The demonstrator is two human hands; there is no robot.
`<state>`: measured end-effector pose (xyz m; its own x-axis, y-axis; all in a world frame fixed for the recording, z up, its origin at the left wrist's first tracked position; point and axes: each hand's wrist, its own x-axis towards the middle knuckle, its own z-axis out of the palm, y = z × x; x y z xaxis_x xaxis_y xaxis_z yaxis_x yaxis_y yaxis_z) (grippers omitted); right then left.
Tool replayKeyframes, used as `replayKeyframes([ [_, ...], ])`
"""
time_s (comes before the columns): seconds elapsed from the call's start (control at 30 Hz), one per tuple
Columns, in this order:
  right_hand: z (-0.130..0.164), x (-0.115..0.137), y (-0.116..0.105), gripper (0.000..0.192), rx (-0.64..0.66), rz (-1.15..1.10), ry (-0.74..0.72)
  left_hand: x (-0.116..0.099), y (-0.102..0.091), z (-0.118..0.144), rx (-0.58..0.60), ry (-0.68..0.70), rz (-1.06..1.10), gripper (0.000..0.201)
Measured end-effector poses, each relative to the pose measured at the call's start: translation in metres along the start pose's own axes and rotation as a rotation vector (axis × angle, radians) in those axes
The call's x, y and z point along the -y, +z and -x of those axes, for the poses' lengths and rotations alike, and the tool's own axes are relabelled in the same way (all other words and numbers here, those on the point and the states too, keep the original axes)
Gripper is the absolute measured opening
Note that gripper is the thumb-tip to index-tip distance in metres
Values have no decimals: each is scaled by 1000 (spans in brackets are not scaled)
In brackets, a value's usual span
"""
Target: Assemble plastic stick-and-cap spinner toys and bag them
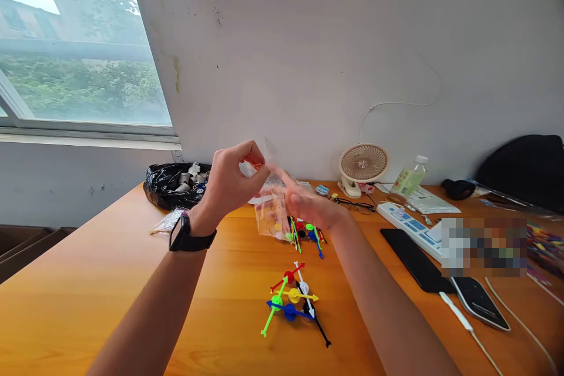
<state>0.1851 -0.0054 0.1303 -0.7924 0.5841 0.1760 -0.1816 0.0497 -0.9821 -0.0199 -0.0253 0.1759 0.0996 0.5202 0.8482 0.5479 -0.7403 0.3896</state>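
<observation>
Bag [268, 217] shows clear and upright in the head view, in front of the person. The left hand [235, 177] pinches its top edge; the right hand [308, 202] stretches its fingers against it, and whether they grip cannot be told. Loose pieces [314, 234] lie beside it; nearer, 6 spinners [291, 296] sit clustered on the table [220, 299].

Daylit window [83, 91], pale stained wall [282, 59], table [79, 282] — glossy orange-brown wood

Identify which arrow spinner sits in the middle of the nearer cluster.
The yellow spinner: its hub is central, with the red, white, black, blue and green ones around it.
</observation>
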Motion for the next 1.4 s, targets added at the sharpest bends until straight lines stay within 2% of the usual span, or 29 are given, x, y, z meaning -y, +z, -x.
replayKeyframes([
  [0.17, -4, -2, 5, 101, 28, -9, -24, 4, -2, 2, -15, -39, -74, 7],
  [0.3, -4, -2, 4, 100, 89, 4, -7, 6, -3, -1, 1, -67, 53, 6],
  [0.37, -2, -2, -2, 100, 123, -2, 1, 6, -7, -3, 82, -106, 163, 7],
  [0.47, 3, -3, -12, 99, 151, 1, 2, 8, -16, -5, 283, -138, 296, 21],
  [0.53, 6, -3, -18, 100, 170, 12, 2, 9, -22, -6, 386, -132, 321, 18],
  [0.6, 10, -2, -22, 104, 199, 27, 12, 10, -26, -7, 452, -118, 297, 12],
  [0.7, 14, -1, -29, 107, 238, 46, 42, 11, -29, -6, 561, -98, 295, 16],
  [0.8, 18, 0, -33, 109, 225, 74, 59, 11, -30, -5, 654, -89, 347, 17],
  [0.93, 23, 2, -38, 107, 182, 111, 95, 8, -29, -4, 664, -62, 367, 15],
  [1.03, 22, 5, -38, 102, 101, 60, 45, 6, -27, -4, 626, -69, 387, 15],
  [1.1, 18, 8, -35, 88, -62, 51, -45, 5, -26, -4, 614, -93, 425, 16],
  [1.2, 10, 16, -25, 46, -384, 181, -247, 2, -24, -4, 659, -127, 488, 19],
  [1.27, 7, 23, -15, 35, -490, 273, -344, 0, -23, -4, 720, -141, 517, 19],
  [1.33, 9, 31, -4, 39, -470, 315, -360, -1, -21, -4, 770, -150, 551, 18],
  [1.4, 12, 38, 5, 41, -399, 348, -319, -2, -20, -4, 802, -153, 604, 18],
])
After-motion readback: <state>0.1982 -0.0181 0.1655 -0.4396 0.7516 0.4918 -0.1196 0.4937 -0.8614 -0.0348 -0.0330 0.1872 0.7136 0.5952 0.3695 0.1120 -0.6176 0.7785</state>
